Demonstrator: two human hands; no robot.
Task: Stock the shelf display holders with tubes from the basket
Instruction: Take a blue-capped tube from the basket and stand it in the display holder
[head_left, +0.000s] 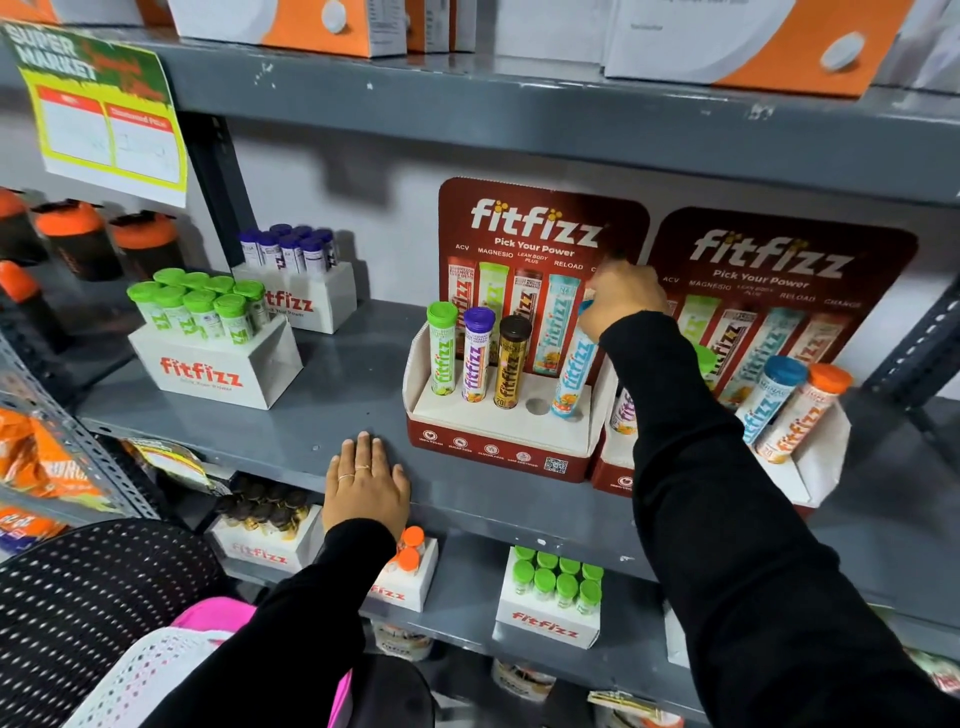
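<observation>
A red and white display holder (498, 447) stands on the grey middle shelf. It holds a green-capped tube (441, 348), a purple-capped tube (477, 356) and a brown-capped tube (513, 364); one round hole (537, 406) beside them is bare. My right hand (621, 299) grips the top of a light blue tube (574, 376), whose foot sits tilted in the rightmost hole. My left hand (366, 483) lies flat on the shelf edge, fingers apart. A second holder (800, 467) to the right carries a blue-capped tube (768, 400) and an orange-capped tube (802, 410). A basket (104, 670) shows at bottom left.
White boxes of green-capped tubes (208, 332) and purple-capped tubes (296, 275) stand at the left of the shelf. Orange-lidded shakers (78, 239) sit far left. The shelf below holds more tube boxes (550, 597). Orange and white cartons (748, 41) fill the top shelf.
</observation>
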